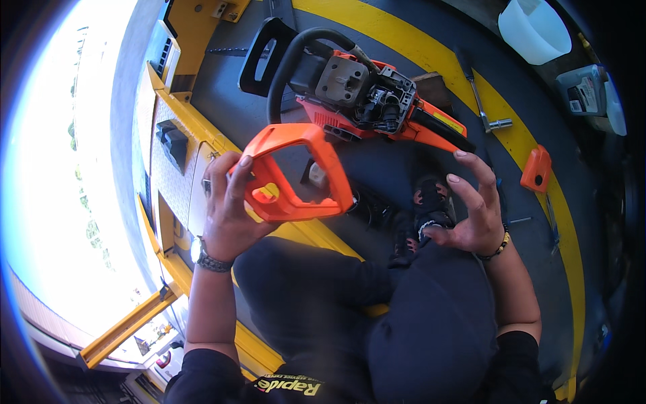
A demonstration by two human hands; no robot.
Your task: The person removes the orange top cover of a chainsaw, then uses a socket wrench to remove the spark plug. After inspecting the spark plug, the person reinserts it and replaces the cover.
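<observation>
My left hand (223, 200) grips an orange plastic chainsaw cover (328, 161) by its left side, holding it up above my legs. The cover is a hollow frame with a large opening and a yellow patch. My right hand (473, 214) is raised with nothing in it, fingers spread and curved, apart from the cover. Beyond both hands lies the chainsaw (350, 91) on the dark floor, its top uncovered so that a grey housing and engine parts show. Its black handle bar curves on the left, and its orange rear handle points toward my right hand.
On the right, a socket wrench (479, 101) and a small orange cover (536, 168) lie by the yellow floor stripe. A white tub (535, 30) and a clear plastic box (583, 91) stand at the far right. A yellow metal frame (188, 128) runs along the left.
</observation>
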